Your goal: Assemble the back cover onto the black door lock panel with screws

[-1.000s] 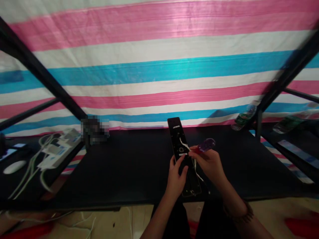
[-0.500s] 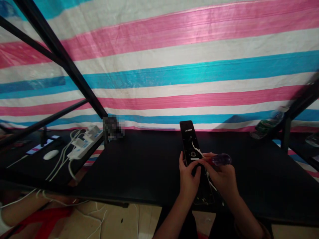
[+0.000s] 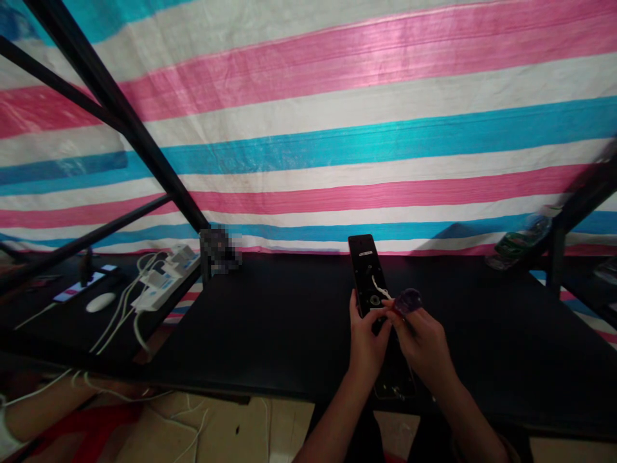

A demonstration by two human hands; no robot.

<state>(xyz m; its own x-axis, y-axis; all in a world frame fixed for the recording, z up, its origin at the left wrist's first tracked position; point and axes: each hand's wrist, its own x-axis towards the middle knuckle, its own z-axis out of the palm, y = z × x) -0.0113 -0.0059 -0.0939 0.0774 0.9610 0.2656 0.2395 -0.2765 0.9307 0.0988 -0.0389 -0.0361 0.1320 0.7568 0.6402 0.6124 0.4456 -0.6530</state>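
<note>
A long, narrow black panel (image 3: 365, 263) with a white label lies lengthwise on the black table, its near end at the front edge. A short white wire (image 3: 380, 288) runs across its face beside a small round part. My left hand (image 3: 367, 341) is closed about the panel's left side, with its fingertips meeting my right hand's near the middle. In my right hand (image 3: 427, 344) is a screwdriver (image 3: 409, 300) with a dark purple see-through handle, tilted over the panel. Its tip is hidden among my fingers. Small loose-looking bits (image 3: 398, 390) show at the panel's near end.
A white power strip (image 3: 161, 289) with plugs and cables, a white mouse (image 3: 101, 302) and a lit phone (image 3: 85, 284) are on the left. A plastic bottle (image 3: 523, 241) leans by the right frame post. Another person's arm (image 3: 48, 405) shows at lower left.
My right hand and the screwdriver have shifted left, and the handle now points more toward me. The lower stretch of white wire has gone from sight. My left hand has barely moved.
</note>
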